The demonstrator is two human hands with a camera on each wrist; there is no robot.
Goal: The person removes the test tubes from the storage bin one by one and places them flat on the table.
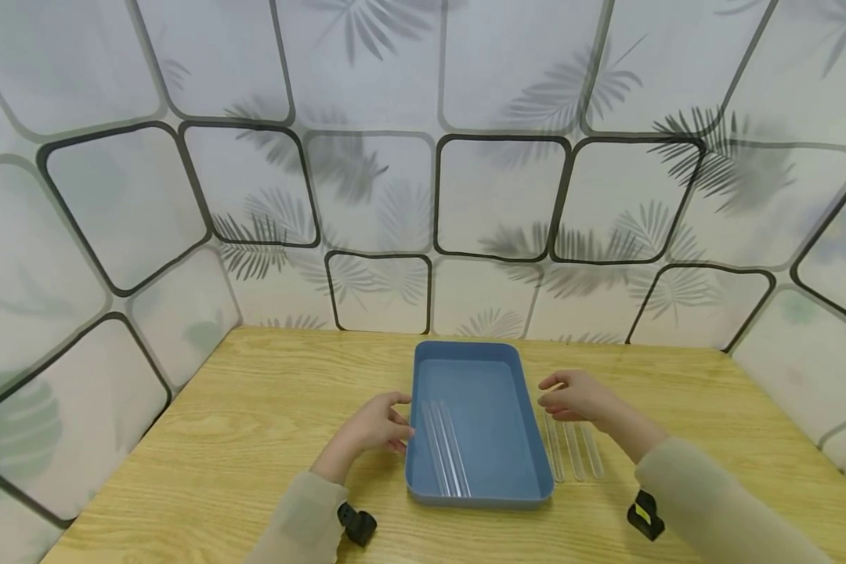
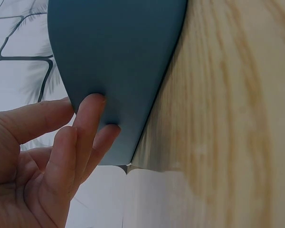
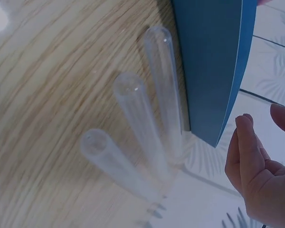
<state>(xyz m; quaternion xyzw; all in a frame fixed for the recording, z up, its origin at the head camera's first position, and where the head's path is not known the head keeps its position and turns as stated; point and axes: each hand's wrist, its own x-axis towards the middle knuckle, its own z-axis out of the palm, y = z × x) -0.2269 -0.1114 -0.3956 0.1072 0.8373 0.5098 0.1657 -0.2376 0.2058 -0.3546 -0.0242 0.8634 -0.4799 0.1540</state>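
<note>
Inside blue tray (image 1: 497, 431), at left: clear tubes (image 1: 452, 454), lengthwise.

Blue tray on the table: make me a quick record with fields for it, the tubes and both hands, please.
Container: blue rectangular open tray, flat on the light wood-grain table
Contents: clear slender tubes lying lengthwise toward the tray's left side; exact count unclear
Outside: three clear round-ended tubes on the table, right of the tray
Left hand: fingers touch the tray's left wall
Right hand: near the far ends of the outside tubes, nothing visibly held
Backdrop: white surface with grey leaf print
</note>
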